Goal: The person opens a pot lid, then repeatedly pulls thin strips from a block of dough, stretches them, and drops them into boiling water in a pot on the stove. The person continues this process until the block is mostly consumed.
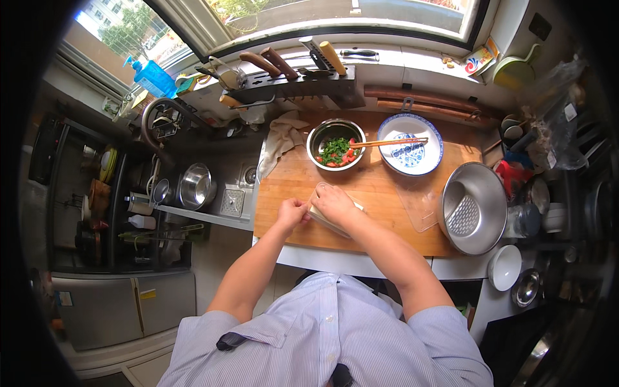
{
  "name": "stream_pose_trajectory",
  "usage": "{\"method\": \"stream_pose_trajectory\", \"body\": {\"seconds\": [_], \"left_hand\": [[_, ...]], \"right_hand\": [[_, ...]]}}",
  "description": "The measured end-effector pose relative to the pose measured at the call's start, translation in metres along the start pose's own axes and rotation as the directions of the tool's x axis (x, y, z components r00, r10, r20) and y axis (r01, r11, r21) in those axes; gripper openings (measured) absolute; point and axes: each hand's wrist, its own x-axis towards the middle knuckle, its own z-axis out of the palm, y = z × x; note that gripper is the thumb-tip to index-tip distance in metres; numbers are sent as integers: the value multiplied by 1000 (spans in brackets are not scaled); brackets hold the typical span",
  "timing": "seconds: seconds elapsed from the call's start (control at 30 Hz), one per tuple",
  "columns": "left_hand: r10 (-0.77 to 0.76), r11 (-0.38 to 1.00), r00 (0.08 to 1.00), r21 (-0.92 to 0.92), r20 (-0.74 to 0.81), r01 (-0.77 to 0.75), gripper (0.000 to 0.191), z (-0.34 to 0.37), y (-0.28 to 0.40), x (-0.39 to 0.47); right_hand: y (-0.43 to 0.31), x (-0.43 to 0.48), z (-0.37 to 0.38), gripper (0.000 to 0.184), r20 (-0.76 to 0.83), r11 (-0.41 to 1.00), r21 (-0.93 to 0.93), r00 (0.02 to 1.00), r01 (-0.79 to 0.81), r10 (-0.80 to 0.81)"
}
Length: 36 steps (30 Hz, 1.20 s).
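A shallow clear plastic container (344, 234) lies slantwise on the wooden board, holding a pale block (359, 207) that looks like tofu. My left hand (292, 213) pinches the container's left edge between thumb and fingers. Across the top reaches my right hand (334, 201), its fingers curled over the far part of the container and covering much of the block. Just beyond stands a steel bowl (313, 159) with chopped green leaves (334, 151) and red pieces (349, 156). Wooden chopsticks (387, 142) bridge from that bowl to a blue-and-white dish (434, 157).
A large steel basin (498, 220) with a perforated grater inside stands on the right of the cutting board (285, 232). Flat clear plastic (408, 205) lies beside it. A cloth (283, 138) is at the board's far left corner, next to the sink (244, 208). A knife rack (309, 84) stands behind.
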Motion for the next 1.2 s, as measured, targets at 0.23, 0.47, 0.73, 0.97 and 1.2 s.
{"method": "stream_pose_trajectory", "body": {"seconds": [0.23, 0.47, 0.73, 0.97, 1.2], "left_hand": [[44, 999, 999, 4, -16, -44, 7, 2, -5, 6], [49, 998, 998, -31, 27, -48, 8, 1, -7, 14], [63, 998, 996, 2, 69, -64, 8, -5, -8, 17], [74, 997, 993, -20, 87, -73, 5, -7, -5, 21], [41, 987, 999, -156, 13, -39, 6, -33, -24, 30]], "right_hand": [[4, 11, -4, 15, 153, 981, -62, 973, 184, -173], [4, 17, -8, 13, 128, 974, -102, 974, 202, -188], [-2, 1, -28, 19, 67, 990, 13, 988, 137, -138], [-2, -23, -34, 18, 30, 997, 1, 997, 76, -76], [9, -51, -43, 17, -148, 910, 349, 945, -225, 290]]}}
